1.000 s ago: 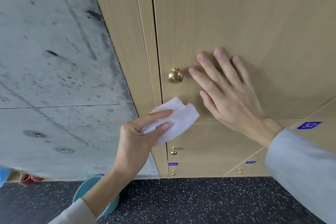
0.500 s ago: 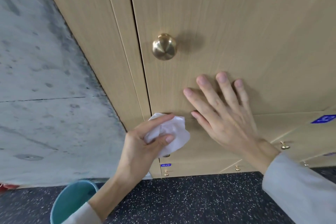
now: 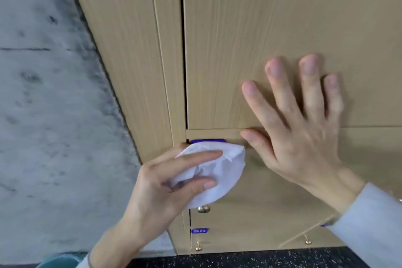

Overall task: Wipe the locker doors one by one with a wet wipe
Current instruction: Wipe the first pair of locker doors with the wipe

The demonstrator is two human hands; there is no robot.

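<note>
Rough grey concrete wall (image 3: pixel 50 115) fills the nine o'clock side of the view, and a dark speckled floor (image 3: pixel 250 260) runs along six o'clock. Between them, light wood-grain lockers climb from the floor to twelve o'clock. A tall upper locker door (image 3: pixel 272 28) takes up the one o'clock area, with a dark vertical gap along its left edge. Below its bottom edge sits the lower locker door (image 3: pixel 272 198), topped by a blue number tag (image 3: pixel 207 141) that is partly covered. A brass knob (image 3: pixel 203 209) shows just under the wipe, and further down toward six o'clock are a blue label (image 3: pixel 199 230) and two small brass knobs near the floor. A teal bucket rim (image 3: pixel 58 262) peeks in at seven o'clock.

At centre, the left hand (image 3: pixel 165 189) pinches a crumpled white wet wipe (image 3: pixel 219 172) between thumb and fingers, holding it against the top left corner of the lower door, just beneath the blue tag. At three o'clock from the wipe, close beside it but not touching, the right hand (image 3: pixel 304 137) lies flat with fingers spread straight, its fingers on the upper door and its thumb and palm over the lower one, holding nothing.
</note>
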